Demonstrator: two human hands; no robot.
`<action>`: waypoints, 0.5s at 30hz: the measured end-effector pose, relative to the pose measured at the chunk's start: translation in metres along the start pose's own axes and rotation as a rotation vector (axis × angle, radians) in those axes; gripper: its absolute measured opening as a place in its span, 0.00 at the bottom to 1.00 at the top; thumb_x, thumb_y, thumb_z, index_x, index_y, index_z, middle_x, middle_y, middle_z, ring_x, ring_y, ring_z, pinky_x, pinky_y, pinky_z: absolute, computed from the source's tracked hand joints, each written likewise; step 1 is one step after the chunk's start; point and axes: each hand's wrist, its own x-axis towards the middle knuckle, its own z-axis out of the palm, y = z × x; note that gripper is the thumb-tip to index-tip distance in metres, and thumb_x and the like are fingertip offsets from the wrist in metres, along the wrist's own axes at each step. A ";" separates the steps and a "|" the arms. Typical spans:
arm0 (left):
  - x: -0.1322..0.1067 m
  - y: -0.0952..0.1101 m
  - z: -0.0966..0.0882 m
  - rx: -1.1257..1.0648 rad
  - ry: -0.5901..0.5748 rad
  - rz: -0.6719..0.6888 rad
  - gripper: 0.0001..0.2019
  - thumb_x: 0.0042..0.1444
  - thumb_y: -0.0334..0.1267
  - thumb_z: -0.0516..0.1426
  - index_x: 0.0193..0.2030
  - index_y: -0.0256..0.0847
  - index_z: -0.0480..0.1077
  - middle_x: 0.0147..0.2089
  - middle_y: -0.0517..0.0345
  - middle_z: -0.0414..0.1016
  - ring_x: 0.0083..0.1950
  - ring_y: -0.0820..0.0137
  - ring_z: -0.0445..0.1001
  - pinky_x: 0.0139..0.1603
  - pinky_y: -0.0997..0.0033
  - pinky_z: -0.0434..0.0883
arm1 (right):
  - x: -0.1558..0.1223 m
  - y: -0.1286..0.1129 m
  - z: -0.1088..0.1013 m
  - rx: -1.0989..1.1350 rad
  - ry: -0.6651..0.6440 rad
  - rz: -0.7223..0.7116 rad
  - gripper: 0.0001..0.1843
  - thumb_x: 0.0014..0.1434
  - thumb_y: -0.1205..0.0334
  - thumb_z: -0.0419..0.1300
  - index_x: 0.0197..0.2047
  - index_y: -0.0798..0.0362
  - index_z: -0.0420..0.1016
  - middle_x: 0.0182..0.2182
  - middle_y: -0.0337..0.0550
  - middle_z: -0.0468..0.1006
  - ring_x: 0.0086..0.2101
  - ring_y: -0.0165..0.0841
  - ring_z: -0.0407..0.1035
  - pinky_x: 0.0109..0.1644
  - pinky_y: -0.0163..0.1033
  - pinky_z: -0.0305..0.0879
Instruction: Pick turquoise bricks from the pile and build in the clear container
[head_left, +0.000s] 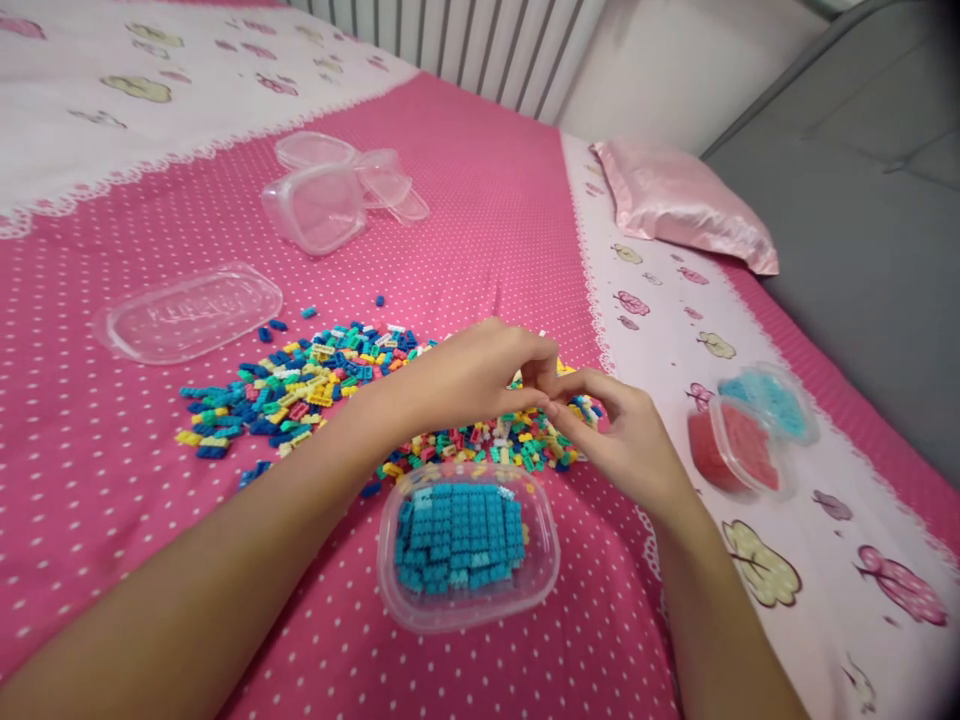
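Over the right part of a heap of small coloured toy bricks (300, 385), my left hand (499, 370) and my right hand (611, 420) meet at the fingertips. Both are closed in a pinch, and whatever lies between the fingers is hidden. Just below them, nearer to me, stands a clear plastic tub (469, 615) with rounded corners. Blue bricks (461, 535) lie inside it, packed in tight rows, with a few paler ones among them. The heap mixes blue, yellow, green, red and white bricks, and my left forearm covers part of it.
A clear lid (191, 312) lies left of the heap. Farther back are empty clear tubs (319, 205) and lids. At right sit a tub of red pieces (739, 450) and a tub of light-blue pieces (772, 400). A pink pillow (682, 205) rests by the grey headboard (840, 200).
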 end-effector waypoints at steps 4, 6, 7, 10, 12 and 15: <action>-0.001 0.000 0.000 -0.017 0.006 0.011 0.05 0.57 0.29 0.59 0.39 0.37 0.75 0.35 0.60 0.79 0.35 0.74 0.74 0.35 0.75 0.61 | -0.001 0.001 0.000 0.041 -0.005 0.013 0.06 0.63 0.58 0.64 0.42 0.49 0.78 0.38 0.39 0.81 0.40 0.34 0.75 0.47 0.42 0.67; -0.001 0.001 -0.002 -0.018 0.015 -0.005 0.06 0.55 0.28 0.59 0.39 0.36 0.75 0.34 0.60 0.79 0.33 0.75 0.73 0.33 0.76 0.60 | -0.001 0.002 0.000 0.060 0.000 0.014 0.07 0.64 0.58 0.64 0.45 0.49 0.78 0.40 0.40 0.81 0.42 0.35 0.74 0.49 0.42 0.67; -0.002 0.001 -0.002 -0.012 0.017 -0.017 0.06 0.54 0.28 0.59 0.39 0.36 0.75 0.34 0.61 0.79 0.32 0.75 0.72 0.33 0.75 0.60 | -0.001 0.002 -0.001 0.066 0.009 0.013 0.08 0.64 0.58 0.63 0.45 0.48 0.79 0.40 0.40 0.80 0.42 0.35 0.74 0.49 0.43 0.67; -0.002 0.000 -0.005 -0.006 0.010 -0.029 0.06 0.54 0.29 0.58 0.36 0.36 0.77 0.30 0.61 0.78 0.30 0.76 0.71 0.31 0.75 0.59 | 0.000 0.003 -0.001 0.091 0.071 0.022 0.08 0.65 0.60 0.60 0.43 0.47 0.81 0.40 0.41 0.75 0.42 0.34 0.72 0.46 0.41 0.67; -0.002 -0.001 -0.006 -0.021 -0.001 -0.031 0.06 0.55 0.29 0.58 0.34 0.36 0.78 0.29 0.61 0.78 0.29 0.77 0.71 0.32 0.75 0.60 | 0.000 0.004 -0.001 0.121 0.112 0.047 0.08 0.65 0.61 0.59 0.41 0.47 0.81 0.40 0.41 0.74 0.39 0.32 0.72 0.42 0.40 0.69; -0.003 -0.002 -0.008 -0.047 -0.023 -0.063 0.06 0.54 0.28 0.58 0.32 0.36 0.78 0.28 0.61 0.78 0.28 0.78 0.70 0.31 0.76 0.61 | -0.001 0.003 -0.001 0.164 0.121 0.094 0.07 0.65 0.61 0.60 0.40 0.49 0.81 0.41 0.42 0.78 0.36 0.31 0.75 0.40 0.40 0.72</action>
